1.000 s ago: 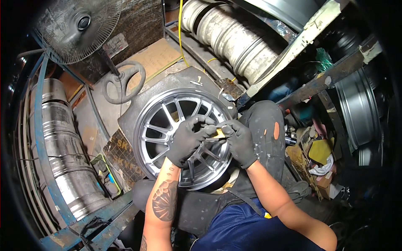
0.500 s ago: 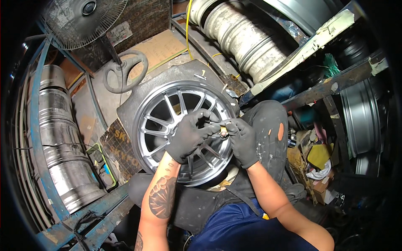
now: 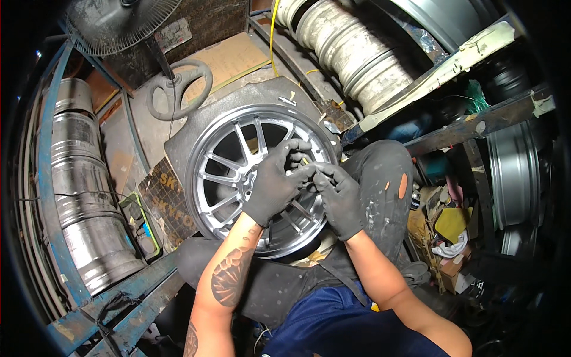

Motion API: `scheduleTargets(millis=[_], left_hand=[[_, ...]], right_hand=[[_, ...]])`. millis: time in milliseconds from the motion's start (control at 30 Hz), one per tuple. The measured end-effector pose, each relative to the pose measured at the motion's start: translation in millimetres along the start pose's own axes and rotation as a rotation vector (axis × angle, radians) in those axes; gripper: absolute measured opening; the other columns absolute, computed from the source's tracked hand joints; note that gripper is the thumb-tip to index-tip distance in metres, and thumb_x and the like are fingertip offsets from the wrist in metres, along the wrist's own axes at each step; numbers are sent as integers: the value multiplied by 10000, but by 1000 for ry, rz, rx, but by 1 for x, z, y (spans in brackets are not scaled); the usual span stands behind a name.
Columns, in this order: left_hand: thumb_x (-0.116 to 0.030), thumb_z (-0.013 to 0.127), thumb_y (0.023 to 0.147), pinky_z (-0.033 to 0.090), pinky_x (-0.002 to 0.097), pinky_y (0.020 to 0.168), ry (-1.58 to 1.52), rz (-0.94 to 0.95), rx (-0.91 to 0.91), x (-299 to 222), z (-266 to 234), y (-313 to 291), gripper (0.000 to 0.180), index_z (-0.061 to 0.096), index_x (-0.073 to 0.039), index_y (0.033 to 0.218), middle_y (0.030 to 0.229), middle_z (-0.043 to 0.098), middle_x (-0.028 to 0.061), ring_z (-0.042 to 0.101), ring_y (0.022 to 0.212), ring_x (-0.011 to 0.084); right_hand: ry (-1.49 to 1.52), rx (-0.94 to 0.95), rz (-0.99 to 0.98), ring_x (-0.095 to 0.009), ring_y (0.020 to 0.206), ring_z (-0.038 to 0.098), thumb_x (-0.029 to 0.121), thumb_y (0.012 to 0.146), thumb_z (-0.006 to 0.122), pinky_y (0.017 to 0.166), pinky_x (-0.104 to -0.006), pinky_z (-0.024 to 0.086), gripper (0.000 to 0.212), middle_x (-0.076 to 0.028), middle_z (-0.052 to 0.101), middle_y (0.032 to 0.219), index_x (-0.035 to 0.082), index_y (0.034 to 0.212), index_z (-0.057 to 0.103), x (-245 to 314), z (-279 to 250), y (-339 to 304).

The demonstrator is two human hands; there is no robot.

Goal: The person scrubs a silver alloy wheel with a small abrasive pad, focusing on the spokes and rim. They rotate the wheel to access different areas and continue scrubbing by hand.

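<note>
A silver multi-spoke wheel rim [image 3: 205, 209] lies face up in front of my lap, on a dark flat pad [image 3: 250, 94]. Over its right half my two black-gloved hands meet. My left hand [image 3: 275, 189] is closed, thumb toward the curled fingers. A small yellowish piece [image 3: 306, 160] pokes out between the fingertips; its kind is too small to make out. My right hand [image 3: 340, 201] pinches at the same spot, its fingertips touching those of the left. A small pale strip [image 3: 287, 101] rests on the pad beyond the rim.
Stacked metal rims [image 3: 89, 196] stand behind a blue frame [image 3: 46, 149] at left. A fan [image 3: 113, 27] and its grey base [image 3: 179, 89] are at far left. More rims [image 3: 351, 50] fill a rack at upper right. Rags and a cardboard box [image 3: 457, 271] lie right of my knee.
Both hands have shifted slightly upward over the rim and turned. The yellowish piece, lower between the fingertips before, now shows higher, near the left fingers. The view has tilted a little.
</note>
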State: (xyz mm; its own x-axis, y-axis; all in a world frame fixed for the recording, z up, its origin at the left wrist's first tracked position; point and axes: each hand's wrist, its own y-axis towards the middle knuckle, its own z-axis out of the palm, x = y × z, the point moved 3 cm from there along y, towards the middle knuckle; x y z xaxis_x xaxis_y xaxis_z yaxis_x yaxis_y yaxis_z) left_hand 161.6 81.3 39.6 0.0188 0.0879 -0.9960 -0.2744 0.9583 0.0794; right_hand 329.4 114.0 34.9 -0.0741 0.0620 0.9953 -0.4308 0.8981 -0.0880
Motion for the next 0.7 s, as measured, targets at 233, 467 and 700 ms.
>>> scheduleTargets(millis=[233, 467, 700], left_hand=[[-134, 808, 930, 553, 249, 824, -84, -38, -67, -8, 3, -6, 301, 709, -14, 1188, 1017, 725, 32, 670, 925, 77], [-83, 800, 898, 577, 284, 862, -52, 113, -16, -10, -4, -1, 199, 791, 8, 1074, 1009, 767, 71, 728, 928, 131], [-113, 803, 913, 574, 284, 858, -74, 135, 32, -12, -10, 5, 185, 779, -1, 1058, 979, 754, 54, 716, 928, 127]], right_hand=[[76, -44, 1, -74, 896, 677, 157, 1066, 690, 801, -234, 558, 302, -48, 745, 1099, -18, 1312, 700, 14, 5, -5], [105, 46, 172, -126, 811, 725, 338, 1100, 640, 770, -249, 569, 385, -62, 739, 930, -33, 1179, 707, 23, 0, 4], [111, 66, 200, -130, 803, 723, 285, 1087, 667, 754, -252, 573, 351, -73, 744, 924, -51, 1183, 704, 24, -5, 7]])
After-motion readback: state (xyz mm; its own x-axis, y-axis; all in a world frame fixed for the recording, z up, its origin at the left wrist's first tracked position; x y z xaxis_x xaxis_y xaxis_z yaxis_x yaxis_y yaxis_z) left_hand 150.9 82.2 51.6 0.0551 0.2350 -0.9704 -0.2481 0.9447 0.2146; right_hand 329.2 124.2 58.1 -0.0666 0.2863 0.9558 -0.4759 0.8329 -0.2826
